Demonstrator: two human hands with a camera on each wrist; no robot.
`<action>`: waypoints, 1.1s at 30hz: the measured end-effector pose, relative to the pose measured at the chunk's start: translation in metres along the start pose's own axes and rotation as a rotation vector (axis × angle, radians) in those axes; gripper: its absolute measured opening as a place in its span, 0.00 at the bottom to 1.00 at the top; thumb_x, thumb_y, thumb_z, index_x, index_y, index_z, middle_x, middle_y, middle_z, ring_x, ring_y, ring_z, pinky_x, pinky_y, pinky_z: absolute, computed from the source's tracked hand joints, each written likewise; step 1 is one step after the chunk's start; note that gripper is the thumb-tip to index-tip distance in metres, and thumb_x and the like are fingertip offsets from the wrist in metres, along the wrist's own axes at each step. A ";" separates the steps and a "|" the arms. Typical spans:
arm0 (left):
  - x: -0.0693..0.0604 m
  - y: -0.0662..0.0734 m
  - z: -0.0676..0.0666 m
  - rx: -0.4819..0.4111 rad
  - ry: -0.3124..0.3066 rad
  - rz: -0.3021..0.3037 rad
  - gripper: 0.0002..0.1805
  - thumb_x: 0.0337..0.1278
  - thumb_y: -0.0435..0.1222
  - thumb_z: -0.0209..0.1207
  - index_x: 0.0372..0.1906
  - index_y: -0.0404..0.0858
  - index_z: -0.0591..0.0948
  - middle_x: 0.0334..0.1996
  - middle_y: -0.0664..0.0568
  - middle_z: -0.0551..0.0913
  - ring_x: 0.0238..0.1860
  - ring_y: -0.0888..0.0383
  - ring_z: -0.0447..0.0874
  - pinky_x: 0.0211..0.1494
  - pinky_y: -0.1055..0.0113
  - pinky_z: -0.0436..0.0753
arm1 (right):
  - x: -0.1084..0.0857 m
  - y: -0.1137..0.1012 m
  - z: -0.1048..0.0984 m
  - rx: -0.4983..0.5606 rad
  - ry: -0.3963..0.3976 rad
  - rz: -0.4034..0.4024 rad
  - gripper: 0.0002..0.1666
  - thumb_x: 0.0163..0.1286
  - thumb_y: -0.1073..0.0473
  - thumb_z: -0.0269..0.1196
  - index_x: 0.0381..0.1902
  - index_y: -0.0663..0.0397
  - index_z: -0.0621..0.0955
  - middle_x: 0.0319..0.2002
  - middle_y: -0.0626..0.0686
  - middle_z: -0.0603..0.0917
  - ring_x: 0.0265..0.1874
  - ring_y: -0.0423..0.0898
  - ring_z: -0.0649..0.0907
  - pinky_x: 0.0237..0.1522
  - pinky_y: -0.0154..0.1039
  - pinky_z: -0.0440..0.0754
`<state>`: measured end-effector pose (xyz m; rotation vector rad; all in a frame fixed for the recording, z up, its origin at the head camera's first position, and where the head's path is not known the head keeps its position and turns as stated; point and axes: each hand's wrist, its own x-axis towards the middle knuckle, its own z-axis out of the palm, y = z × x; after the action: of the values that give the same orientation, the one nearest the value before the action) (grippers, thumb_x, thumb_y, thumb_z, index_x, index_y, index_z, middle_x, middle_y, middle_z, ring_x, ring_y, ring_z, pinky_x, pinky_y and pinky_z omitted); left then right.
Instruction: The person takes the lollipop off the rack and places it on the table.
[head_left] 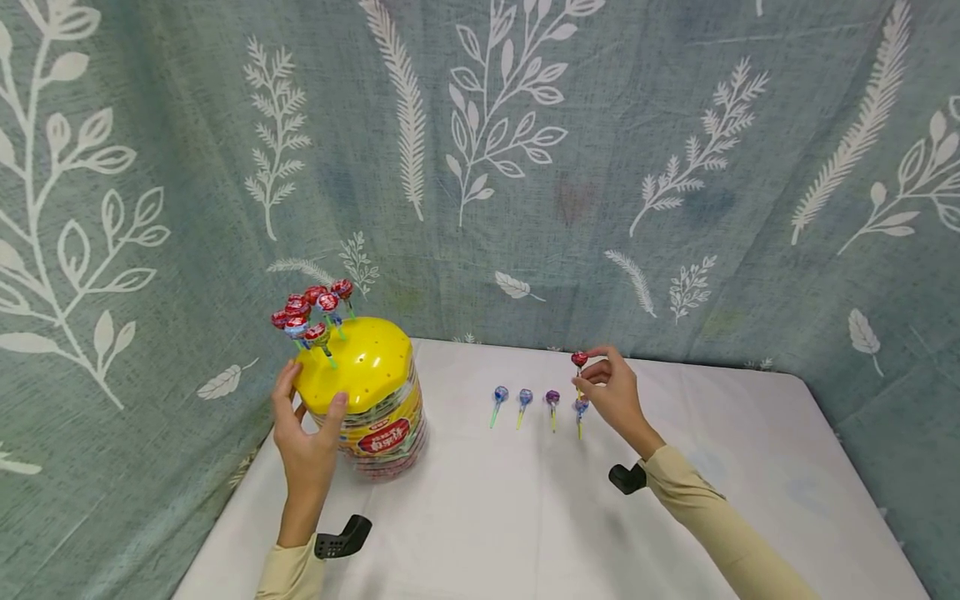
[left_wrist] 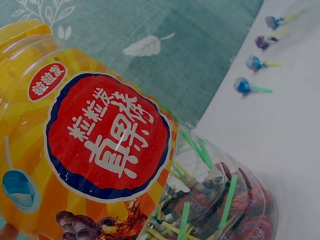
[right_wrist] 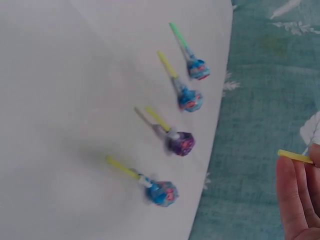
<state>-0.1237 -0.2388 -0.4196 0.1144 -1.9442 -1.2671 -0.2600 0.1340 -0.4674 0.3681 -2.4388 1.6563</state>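
Note:
My left hand [head_left: 306,442] grips the yellow lid [head_left: 375,354] of a clear plastic jar [head_left: 390,442], thumb at the front and fingers at the left side. Several wrapped lollipops, mostly red like this one [head_left: 342,288], stand upright in holes on the lid's left part. In the left wrist view the jar's red-and-yellow label [left_wrist: 110,135] fills much of the frame, with more lollipops [left_wrist: 255,197] inside. Above the table, my right hand [head_left: 611,392] pinches a red lollipop [head_left: 579,359]; its yellow stick [right_wrist: 295,156] shows between the fingertips in the right wrist view.
Several lollipops lie in a row on the white table [head_left: 480,517]: blue ones such as this [head_left: 500,393] and a purple one [head_left: 552,397]. The rightmost blue lollipop [head_left: 581,406] lies just below my right hand. Behind the table hangs a green leaf-patterned cloth [head_left: 525,275].

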 end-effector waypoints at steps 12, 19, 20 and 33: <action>0.001 0.003 -0.001 -0.021 -0.015 -0.011 0.36 0.53 0.33 0.60 0.68 0.32 0.61 0.70 0.43 0.58 0.67 0.54 0.58 0.61 0.65 0.62 | -0.010 0.030 -0.009 -0.041 0.018 0.119 0.26 0.54 0.74 0.67 0.50 0.62 0.70 0.29 0.62 0.82 0.26 0.54 0.84 0.24 0.40 0.82; 0.000 0.003 -0.001 -0.024 -0.012 -0.001 0.36 0.54 0.33 0.59 0.67 0.31 0.61 0.70 0.42 0.58 0.67 0.53 0.58 0.61 0.66 0.62 | -0.018 0.046 -0.010 -0.062 0.013 0.226 0.27 0.54 0.73 0.67 0.51 0.64 0.70 0.29 0.61 0.81 0.24 0.50 0.83 0.24 0.43 0.82; 0.000 0.003 -0.002 -0.026 -0.012 -0.001 0.36 0.54 0.33 0.59 0.67 0.31 0.61 0.70 0.43 0.58 0.67 0.54 0.58 0.61 0.66 0.61 | -0.019 0.050 -0.010 -0.073 0.009 0.241 0.27 0.54 0.73 0.67 0.51 0.64 0.69 0.28 0.60 0.81 0.23 0.49 0.82 0.25 0.44 0.82; 0.000 0.004 -0.003 -0.014 -0.017 -0.026 0.36 0.54 0.33 0.60 0.67 0.31 0.60 0.70 0.43 0.57 0.67 0.55 0.57 0.62 0.62 0.61 | -0.029 0.075 -0.005 -0.153 0.003 0.380 0.27 0.53 0.70 0.68 0.50 0.65 0.70 0.29 0.60 0.81 0.20 0.45 0.80 0.21 0.40 0.81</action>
<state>-0.1204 -0.2387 -0.4160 0.1222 -1.9534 -1.3024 -0.2549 0.1679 -0.5406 -0.1287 -2.7392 1.5758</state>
